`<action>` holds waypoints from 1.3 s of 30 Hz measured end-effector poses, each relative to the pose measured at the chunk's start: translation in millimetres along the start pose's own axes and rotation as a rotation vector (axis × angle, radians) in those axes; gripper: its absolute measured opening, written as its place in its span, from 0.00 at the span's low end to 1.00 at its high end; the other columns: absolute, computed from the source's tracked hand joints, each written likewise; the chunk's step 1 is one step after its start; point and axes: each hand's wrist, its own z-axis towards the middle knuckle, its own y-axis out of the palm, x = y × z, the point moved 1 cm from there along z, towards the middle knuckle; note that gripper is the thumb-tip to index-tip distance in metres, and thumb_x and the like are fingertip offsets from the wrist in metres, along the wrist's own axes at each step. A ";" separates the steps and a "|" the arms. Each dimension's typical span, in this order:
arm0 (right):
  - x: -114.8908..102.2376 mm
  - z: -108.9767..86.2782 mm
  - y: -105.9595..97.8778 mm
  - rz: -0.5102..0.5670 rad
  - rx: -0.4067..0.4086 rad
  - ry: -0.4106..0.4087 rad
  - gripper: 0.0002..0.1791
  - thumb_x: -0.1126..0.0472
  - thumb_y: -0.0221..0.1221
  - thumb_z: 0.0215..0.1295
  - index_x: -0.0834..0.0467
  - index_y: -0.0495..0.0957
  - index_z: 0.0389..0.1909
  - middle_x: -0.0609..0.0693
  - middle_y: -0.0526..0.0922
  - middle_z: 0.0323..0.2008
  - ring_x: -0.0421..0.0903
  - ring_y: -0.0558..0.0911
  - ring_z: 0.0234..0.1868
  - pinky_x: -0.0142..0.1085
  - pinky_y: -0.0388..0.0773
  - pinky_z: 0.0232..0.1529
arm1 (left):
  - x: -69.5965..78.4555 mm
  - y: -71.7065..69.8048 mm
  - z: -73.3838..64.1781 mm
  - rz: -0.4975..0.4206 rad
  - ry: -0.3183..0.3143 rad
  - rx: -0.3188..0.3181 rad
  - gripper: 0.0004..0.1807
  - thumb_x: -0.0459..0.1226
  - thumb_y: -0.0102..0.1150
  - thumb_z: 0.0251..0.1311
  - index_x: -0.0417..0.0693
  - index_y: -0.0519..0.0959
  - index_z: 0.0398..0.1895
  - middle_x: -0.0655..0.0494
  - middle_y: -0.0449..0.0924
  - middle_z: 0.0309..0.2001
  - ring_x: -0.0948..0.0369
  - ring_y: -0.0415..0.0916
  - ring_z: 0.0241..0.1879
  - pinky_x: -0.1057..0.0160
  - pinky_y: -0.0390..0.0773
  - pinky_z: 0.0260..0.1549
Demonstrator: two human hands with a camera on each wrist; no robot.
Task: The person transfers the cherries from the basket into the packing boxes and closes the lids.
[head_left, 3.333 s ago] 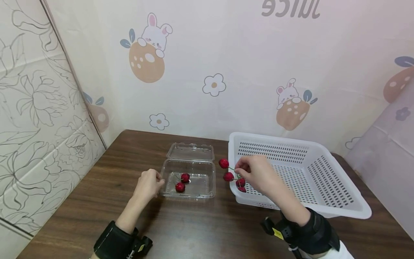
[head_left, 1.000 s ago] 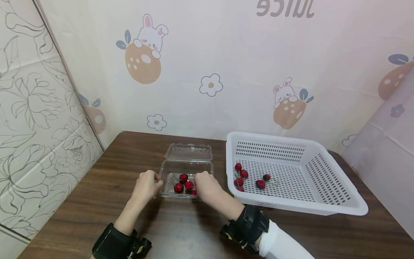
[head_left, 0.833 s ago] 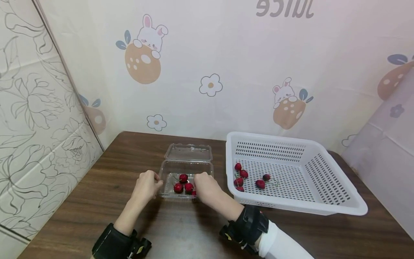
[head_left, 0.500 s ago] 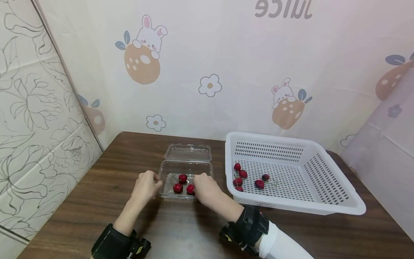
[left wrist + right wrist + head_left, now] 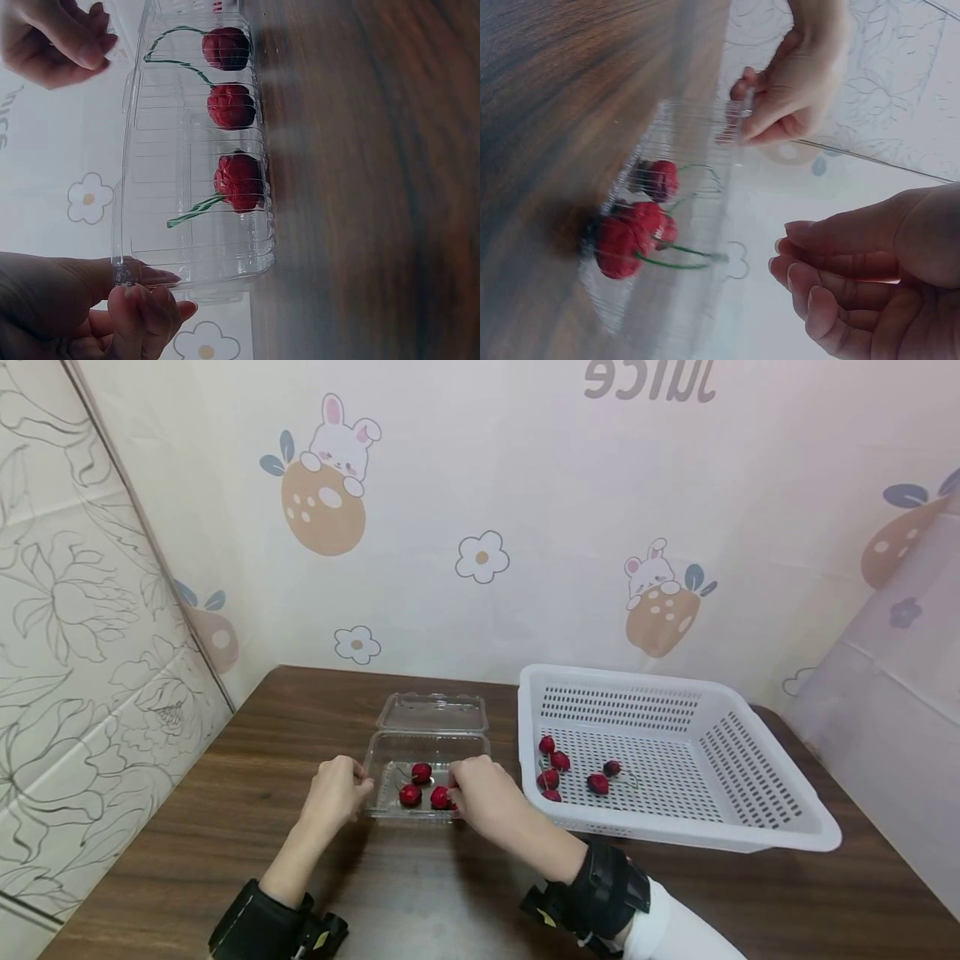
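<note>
My left hand pinches the left rim of a clear plastic clamshell container, whose lid is folded back. In the left wrist view its thumb and fingers grip the container's corner. Inside lie red cherries with green stems, among them a cherry at the left and another cherry near the right hand. My right hand hovers at the container's right side, partly covering its contents. In the right wrist view, that hand has loosely curled fingers with nothing between them, just apart from the container.
A white perforated basket stands to the right on the dark wooden table. Several cherries lie in its left part, such as one cherry. A patterned curtain closes off the back, with a panel at the left.
My right hand has carried cherries from the basket into the container, let go, and now eases slightly up and right. The left hand has kept its grip on the rim.
</note>
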 end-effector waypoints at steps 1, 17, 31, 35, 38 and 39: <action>0.2 -1.6 -2.8 -0.001 0.011 -0.012 0.03 0.67 0.59 0.53 0.61 0.78 0.22 0.47 0.75 0.17 0.36 0.69 0.15 0.24 0.68 0.16 | 0.0 -0.1 0.0 0.001 0.000 0.001 0.06 0.27 0.54 0.50 0.28 0.75 0.28 0.50 0.76 0.16 0.65 0.69 0.05 0.67 0.71 0.09; 12.8 -26.8 -43.1 -0.002 0.162 -0.026 0.03 0.64 0.62 0.51 0.58 0.78 0.23 0.46 0.77 0.20 0.36 0.70 0.19 0.25 0.70 0.21 | -2.5 -1.7 -1.1 -0.001 0.000 0.006 0.06 0.27 0.54 0.49 0.29 0.75 0.28 0.53 0.75 0.14 0.65 0.68 0.05 0.67 0.70 0.09; 46.4 -45.4 -65.6 0.041 0.200 0.106 0.03 0.64 0.62 0.52 0.57 0.77 0.25 0.42 0.73 0.17 0.37 0.70 0.17 0.28 0.69 0.19 | -1.3 -0.6 0.0 -0.003 0.000 0.007 0.06 0.27 0.54 0.50 0.27 0.75 0.29 0.47 0.77 0.18 0.65 0.69 0.05 0.67 0.71 0.09; 55.1 -46.4 -66.8 0.035 0.220 0.123 0.02 0.65 0.61 0.52 0.59 0.77 0.26 0.44 0.76 0.19 0.36 0.71 0.19 0.28 0.71 0.21 | -1.4 -0.6 -0.1 -0.001 0.005 0.011 0.06 0.27 0.54 0.50 0.28 0.75 0.28 0.49 0.77 0.17 0.65 0.68 0.05 0.67 0.71 0.09; 61.5 -45.9 -67.2 0.023 0.225 0.135 0.02 0.65 0.61 0.52 0.59 0.77 0.26 0.44 0.76 0.18 0.37 0.71 0.19 0.29 0.71 0.21 | -1.6 -0.3 0.0 -0.002 0.003 0.011 0.06 0.27 0.55 0.50 0.28 0.75 0.28 0.49 0.76 0.17 0.65 0.68 0.05 0.68 0.71 0.08; 63.5 -45.6 -67.2 0.020 0.223 0.141 0.02 0.65 0.60 0.52 0.60 0.76 0.26 0.45 0.75 0.18 0.38 0.71 0.19 0.29 0.70 0.20 | -1.7 -0.1 0.1 -0.004 0.001 0.010 0.06 0.27 0.55 0.50 0.28 0.75 0.28 0.49 0.76 0.17 0.65 0.68 0.05 0.68 0.70 0.08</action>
